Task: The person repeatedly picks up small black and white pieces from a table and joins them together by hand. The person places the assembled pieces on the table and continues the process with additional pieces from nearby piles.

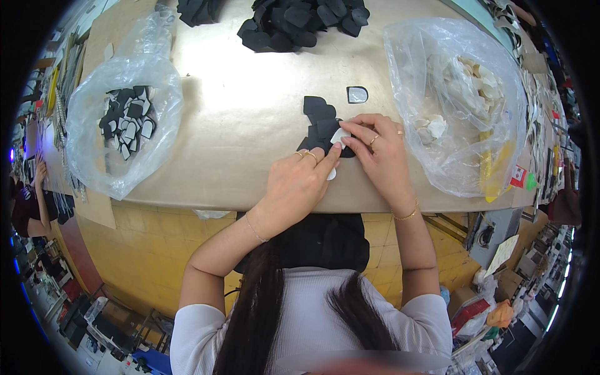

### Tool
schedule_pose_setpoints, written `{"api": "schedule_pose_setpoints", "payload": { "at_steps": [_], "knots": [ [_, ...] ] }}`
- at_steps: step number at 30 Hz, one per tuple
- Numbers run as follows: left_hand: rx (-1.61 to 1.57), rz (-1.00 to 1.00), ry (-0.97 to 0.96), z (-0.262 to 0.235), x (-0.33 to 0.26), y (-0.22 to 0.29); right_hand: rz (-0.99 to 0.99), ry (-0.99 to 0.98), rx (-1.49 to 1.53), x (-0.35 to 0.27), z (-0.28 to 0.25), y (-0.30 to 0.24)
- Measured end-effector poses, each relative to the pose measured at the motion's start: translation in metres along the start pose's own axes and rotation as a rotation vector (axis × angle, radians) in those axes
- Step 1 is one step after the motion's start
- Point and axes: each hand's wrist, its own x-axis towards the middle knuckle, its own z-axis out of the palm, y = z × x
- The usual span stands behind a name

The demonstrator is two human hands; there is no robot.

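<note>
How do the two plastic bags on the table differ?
The left bag holds black and whitish pieces; in the right bag, only cream pieces show. The left bag looks smaller than the right bag. The right bag lies nearer the right hand than the left bag does. Both are see-through.

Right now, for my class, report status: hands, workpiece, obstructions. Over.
Right hand pinching small white rounded flat piece. Left hand at its lower edge, index finger extended. Overlapping flat black rounded pieces beneath. Nothing visibly blocking.
</note>
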Motion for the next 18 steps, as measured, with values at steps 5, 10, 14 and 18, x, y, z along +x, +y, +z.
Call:
{"api": "schedule_pose_setpoints", "payload": {
  "at_steps": [5, 10, 14, 18],
  "knots": [
    [0.012, 0.024, 0.000, 0.000, 0.000, 0.001, -0.096, 0.082, -0.060, -0.007, 0.005, 0.002],
    [0.009, 0.019, 0.007, 0.001, 0.000, 0.000, -0.123, 0.102, -0.090, -0.012, 0.007, 0.004],
    [0.002, -0.003, 0.008, 0.001, 0.000, 0.001, -0.141, 0.113, -0.103, -0.012, 0.008, 0.005],
    [0.011, 0.015, 0.010, 0.000, 0.000, 0.001, -0.148, 0.120, -0.127, -0.012, 0.009, 0.003]
  ]
}}
